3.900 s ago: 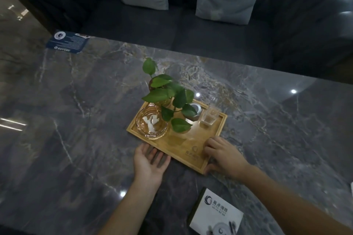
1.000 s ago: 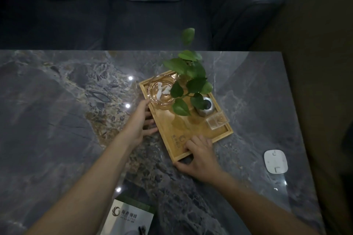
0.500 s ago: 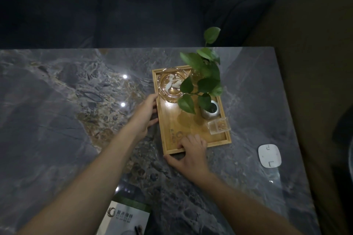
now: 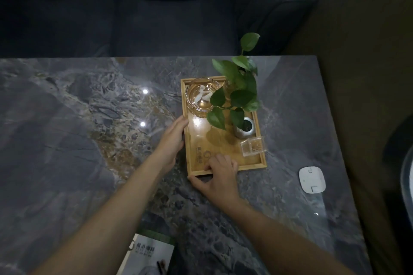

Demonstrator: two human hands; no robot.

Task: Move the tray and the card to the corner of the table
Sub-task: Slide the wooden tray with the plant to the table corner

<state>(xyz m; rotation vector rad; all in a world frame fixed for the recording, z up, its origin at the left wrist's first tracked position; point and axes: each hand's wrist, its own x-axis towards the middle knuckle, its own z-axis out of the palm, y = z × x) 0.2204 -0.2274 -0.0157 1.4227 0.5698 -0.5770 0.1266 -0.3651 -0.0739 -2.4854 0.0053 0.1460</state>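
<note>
Wooden tray [image 4: 223, 147] is lying near the table's [image 4: 89, 163] far right corner, long axis pointing away. Left hand [image 4: 173, 140] is pressing flat on its left rim, right hand [image 4: 220, 175] is pinching its near rim; the card [image 4: 148, 254] is waiting behind, nearer the left arm.

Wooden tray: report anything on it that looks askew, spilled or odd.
Nothing looks spilled or toppled. On the wooden tray, the clear toothpick box sits skewed and juts over the right rim. The glass ashtray holds white scraps.
</note>
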